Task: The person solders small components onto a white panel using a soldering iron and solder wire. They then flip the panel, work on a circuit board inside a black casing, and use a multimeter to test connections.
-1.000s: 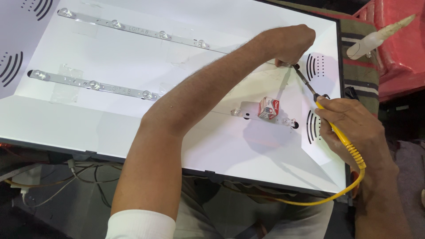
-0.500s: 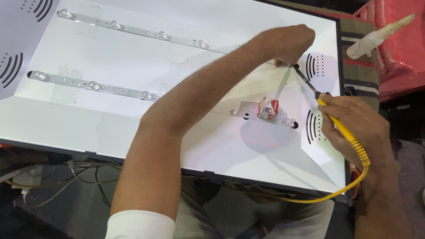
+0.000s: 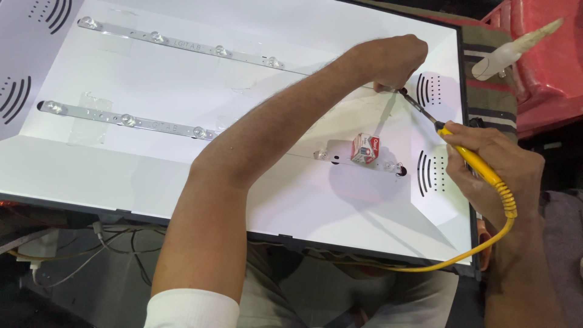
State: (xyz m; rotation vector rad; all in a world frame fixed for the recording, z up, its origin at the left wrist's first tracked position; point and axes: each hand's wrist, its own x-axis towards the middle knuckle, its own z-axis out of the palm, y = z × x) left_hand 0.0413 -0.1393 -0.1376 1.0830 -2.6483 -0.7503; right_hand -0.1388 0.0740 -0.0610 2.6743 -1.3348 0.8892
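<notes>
1. Head view: the soldering iron looks light and stiff, its metal tip presumably hot, so the yellow handle is the safe place to hold; the right hand is closed around that handle, tip angled up-left onto the white panel.
2. The left hand, arm stretched across the panel, pinches something small at the tip; what it is cannot be told.

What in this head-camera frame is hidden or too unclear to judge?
- What the left hand pinches: covered by its own fingers.
- Soldering iron tip contact: too small to tell.
- Upper LED strip right end: behind the forearm.
- Small box contents: not visible.
</notes>
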